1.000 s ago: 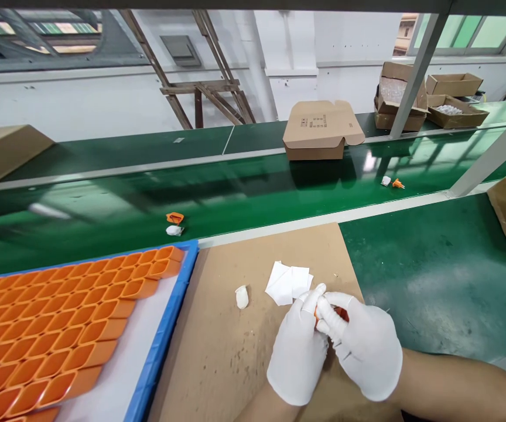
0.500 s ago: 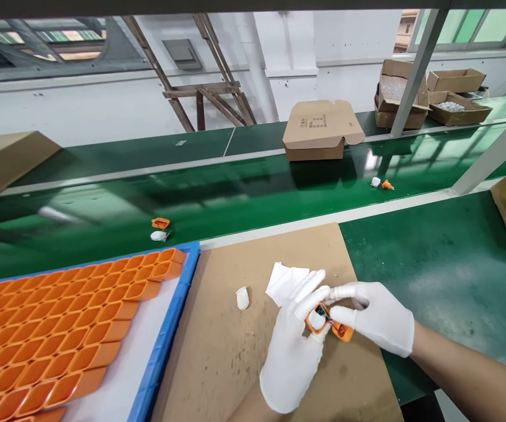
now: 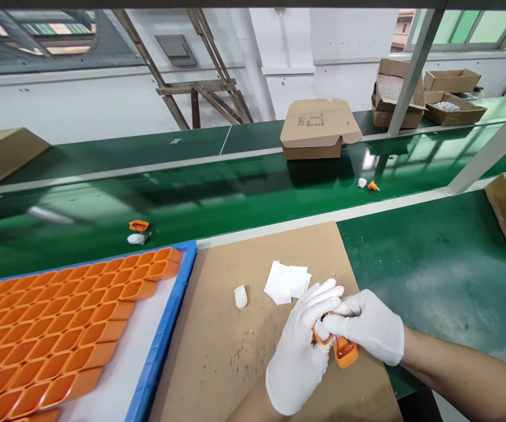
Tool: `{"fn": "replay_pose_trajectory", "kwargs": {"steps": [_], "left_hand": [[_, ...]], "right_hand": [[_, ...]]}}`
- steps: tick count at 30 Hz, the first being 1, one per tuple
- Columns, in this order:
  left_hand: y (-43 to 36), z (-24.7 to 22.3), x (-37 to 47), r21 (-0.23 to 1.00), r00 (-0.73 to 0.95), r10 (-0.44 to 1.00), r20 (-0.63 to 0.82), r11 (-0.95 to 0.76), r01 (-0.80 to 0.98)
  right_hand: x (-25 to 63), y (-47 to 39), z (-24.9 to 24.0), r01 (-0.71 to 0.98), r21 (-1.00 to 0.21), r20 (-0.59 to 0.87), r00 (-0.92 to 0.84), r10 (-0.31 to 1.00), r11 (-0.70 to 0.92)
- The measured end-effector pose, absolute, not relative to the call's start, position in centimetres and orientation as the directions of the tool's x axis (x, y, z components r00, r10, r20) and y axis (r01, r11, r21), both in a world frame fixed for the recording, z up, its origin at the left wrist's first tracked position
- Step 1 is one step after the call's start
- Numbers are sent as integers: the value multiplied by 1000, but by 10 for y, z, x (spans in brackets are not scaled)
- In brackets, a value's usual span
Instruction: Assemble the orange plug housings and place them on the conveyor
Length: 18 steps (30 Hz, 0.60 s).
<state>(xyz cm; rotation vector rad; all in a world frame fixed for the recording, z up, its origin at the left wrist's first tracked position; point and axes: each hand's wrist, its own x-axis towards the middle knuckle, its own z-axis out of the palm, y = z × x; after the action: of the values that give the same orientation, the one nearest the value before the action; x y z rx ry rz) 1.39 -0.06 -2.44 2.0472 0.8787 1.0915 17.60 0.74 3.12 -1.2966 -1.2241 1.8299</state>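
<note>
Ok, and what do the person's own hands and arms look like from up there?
Both the left hand and right hand wear plain white fabric gloves, ending at the wrist. No sleeves show on the forearms.

Room between blue tray (image 3: 166, 328) and hands (image 3: 299, 357), around white piece (image 3: 240, 297)

On the left, a tray (image 3: 190, 258) with cups (image 3: 89, 333) in it. Right beside it, a mat (image 3: 218, 351) under a cap (image 3: 240, 297) and, to the right, papers (image 3: 281, 283). In front of the papers, a small case (image 3: 317, 336) between left hand (image 3: 299, 357) and right hand (image 3: 369, 328).
</note>
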Motion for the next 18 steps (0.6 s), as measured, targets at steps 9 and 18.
{"fn": "replay_pose_trajectory", "kwargs": {"steps": [9,18], "left_hand": [[2,-27,11,717,346,824,447,-562,413],[5,-28,8,586,388,810,439,-586,560]], "right_hand": [[184,9,36,545,-838,-261,-397,880,-2],[193,2,28,798,-312,54,-526,849,515]]}}
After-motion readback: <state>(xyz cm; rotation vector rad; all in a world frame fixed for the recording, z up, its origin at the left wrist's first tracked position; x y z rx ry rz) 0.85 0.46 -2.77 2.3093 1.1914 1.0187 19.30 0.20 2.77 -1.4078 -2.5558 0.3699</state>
